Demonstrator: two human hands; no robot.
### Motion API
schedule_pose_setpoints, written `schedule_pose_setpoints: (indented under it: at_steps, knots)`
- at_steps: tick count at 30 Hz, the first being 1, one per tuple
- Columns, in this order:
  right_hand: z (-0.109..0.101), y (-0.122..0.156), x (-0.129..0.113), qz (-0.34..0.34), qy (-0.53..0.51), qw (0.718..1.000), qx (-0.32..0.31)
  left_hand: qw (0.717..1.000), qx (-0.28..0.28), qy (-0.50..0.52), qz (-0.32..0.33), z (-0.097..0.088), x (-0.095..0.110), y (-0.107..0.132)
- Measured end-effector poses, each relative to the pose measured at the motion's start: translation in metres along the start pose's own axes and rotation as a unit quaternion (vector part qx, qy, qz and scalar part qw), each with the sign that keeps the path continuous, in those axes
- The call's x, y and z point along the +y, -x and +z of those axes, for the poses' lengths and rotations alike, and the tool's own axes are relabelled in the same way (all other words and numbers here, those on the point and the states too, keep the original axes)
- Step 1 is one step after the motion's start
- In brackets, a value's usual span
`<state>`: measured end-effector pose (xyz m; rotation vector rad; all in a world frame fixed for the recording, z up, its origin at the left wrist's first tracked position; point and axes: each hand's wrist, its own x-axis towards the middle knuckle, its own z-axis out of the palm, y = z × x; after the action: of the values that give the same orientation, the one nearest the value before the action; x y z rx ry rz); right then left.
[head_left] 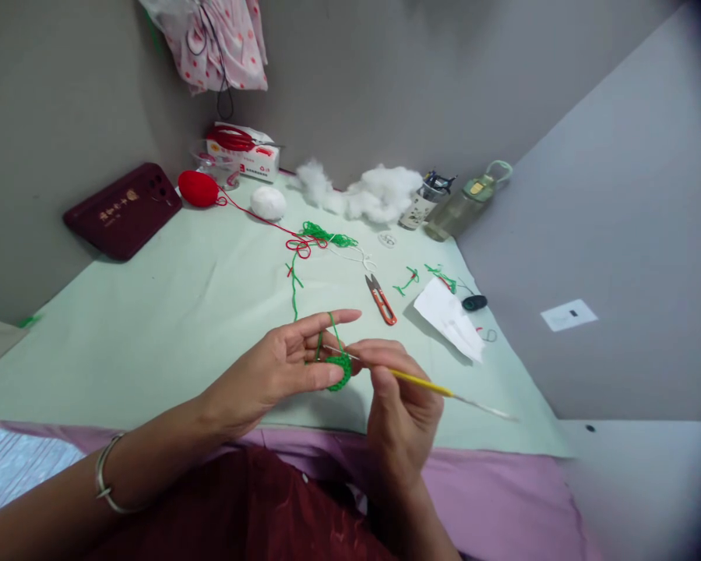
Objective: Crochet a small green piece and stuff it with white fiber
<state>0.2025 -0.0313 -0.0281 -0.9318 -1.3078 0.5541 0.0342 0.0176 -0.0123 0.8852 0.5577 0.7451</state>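
My left hand [280, 366] pinches a small round green crochet piece [339, 372] between thumb and fingers, with green yarn [295, 292] looped over the raised index finger and running back across the table. My right hand [400, 405] grips a yellow-handled crochet hook [426, 383], its tip pushed into the green piece. Both hands hover over the near edge of the pale green table [152, 319].
Red-handled snips [381, 299] lie just beyond the hands. Farther back are a red yarn ball [199, 188], a white ball [268, 202], white stuffing [368, 193], two bottles [461, 206], a dark red case [122, 210], a folded white paper [449, 318] and yarn scraps.
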Motion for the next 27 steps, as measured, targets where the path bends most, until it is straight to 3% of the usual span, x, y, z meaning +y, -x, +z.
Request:
schedule_pose_setpoints:
  at_steps: [5, 8, 11, 14, 16, 21, 27]
  knots:
    - [0.006, 0.014, 0.009, -0.124, 0.171, 0.977, 0.016, 0.998, 0.043, 0.035, 0.018, 0.006, -0.008, -0.004]
    - [0.005, 0.016, 0.011, -0.182, 0.229, 0.956, 0.031, 0.995, 0.034, 0.093, -0.03, 0.006, -0.009, -0.005]
    - [0.001, 0.007, 0.007, -0.11, 0.15, 0.982, 0.044, 0.987, 0.007, 0.146, -0.062, 0.003, -0.004, -0.006]
    - [-0.001, -0.003, 0.002, 0.005, -0.014, 0.998, 0.065, 0.99, 0.013, 0.138, -0.024, 0.001, -0.001, -0.006]
    - [0.001, -0.004, 0.002, 0.049, -0.074, 0.995, 0.042, 0.995, 0.011, 0.098, -0.005, 0.001, -0.002, -0.004]
    - [0.002, 0.001, 0.009, 0.077, -0.049, 0.995, 0.027, 0.998, -0.017, -0.053, 0.018, 0.0, -0.005, -0.001]
    - [-0.003, -0.004, 0.008, 0.14, -0.132, 0.981, 0.03, 0.995, -0.022, -0.091, 0.016, -0.006, 0.003, 0.001]
